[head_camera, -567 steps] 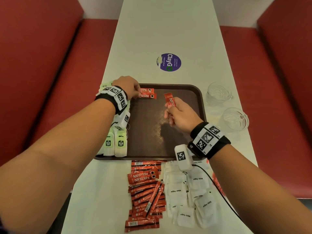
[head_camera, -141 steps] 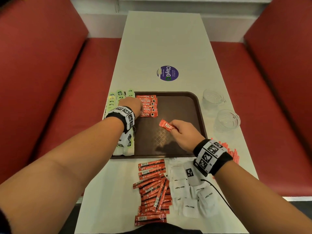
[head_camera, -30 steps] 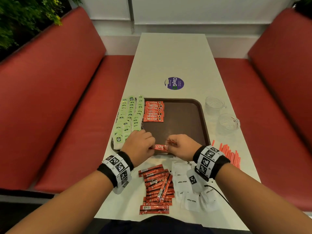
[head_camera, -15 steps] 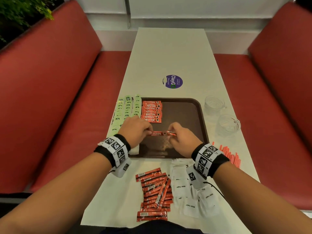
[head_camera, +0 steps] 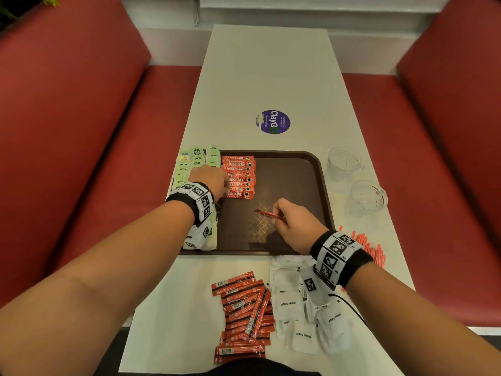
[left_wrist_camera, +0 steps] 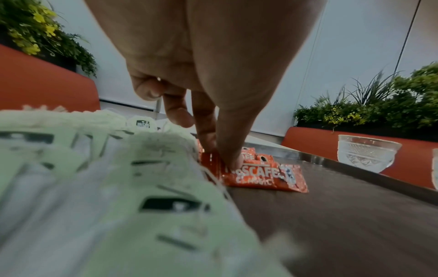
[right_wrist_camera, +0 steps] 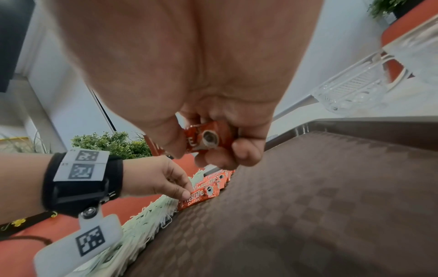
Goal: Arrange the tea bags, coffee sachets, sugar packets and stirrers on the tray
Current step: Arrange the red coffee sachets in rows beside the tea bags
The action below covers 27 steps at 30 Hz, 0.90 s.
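While left hand [head_camera: 214, 179] presses sachet row [head_camera: 240, 176], right hand [head_camera: 294, 226] pinches sachet [head_camera: 267, 214]

I was looking at a café or food-court booth. A long white table [head_camera: 268, 77] ran between two red padded benches [head_camera: 81, 137], with planters of greenery [left_wrist_camera: 379, 106] behind the seat backs. A round purple "ClayGo" sticker [head_camera: 273, 122] sat on the tabletop, the clean-as-you-go notice of self-service eateries. A brown cafeteria tray [head_camera: 320, 169] and two cut-glass cups [head_camera: 368, 196] fitted the same setting.
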Each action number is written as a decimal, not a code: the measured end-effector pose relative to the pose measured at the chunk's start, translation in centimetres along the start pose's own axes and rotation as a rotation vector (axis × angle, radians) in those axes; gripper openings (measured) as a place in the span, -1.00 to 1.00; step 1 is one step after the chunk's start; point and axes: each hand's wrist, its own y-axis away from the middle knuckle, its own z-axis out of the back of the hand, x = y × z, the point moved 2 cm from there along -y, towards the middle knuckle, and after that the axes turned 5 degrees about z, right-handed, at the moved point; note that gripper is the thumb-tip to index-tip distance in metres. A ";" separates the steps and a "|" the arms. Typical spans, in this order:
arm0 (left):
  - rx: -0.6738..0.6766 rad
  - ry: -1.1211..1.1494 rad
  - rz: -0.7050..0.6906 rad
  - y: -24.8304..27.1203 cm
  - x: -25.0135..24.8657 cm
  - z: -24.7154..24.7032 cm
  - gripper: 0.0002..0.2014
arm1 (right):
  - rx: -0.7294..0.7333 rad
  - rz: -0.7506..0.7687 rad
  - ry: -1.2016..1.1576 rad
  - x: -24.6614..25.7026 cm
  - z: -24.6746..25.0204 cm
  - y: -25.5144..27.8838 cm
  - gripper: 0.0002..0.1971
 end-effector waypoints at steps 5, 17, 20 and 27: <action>-0.001 -0.047 0.026 -0.5 -0.6 0.1 -0.96 | 0.032 0.009 0.035 -0.3 -0.2 -0.3 -0.95; -0.116 0.441 -0.278 3.3 -1.5 3.7 -0.71 | 0.060 0.023 0.020 0.4 -0.1 -1.6 -0.92; -0.002 0.539 -0.541 6.5 -2.8 4.5 -0.82 | 0.042 0.031 0.013 0.5 -0.1 -1.7 -0.91; -0.120 0.404 -0.347 5.4 -0.8 2.7 -0.92 | 0.007 -0.005 0.078 0.2 -0.2 -1.3 -0.48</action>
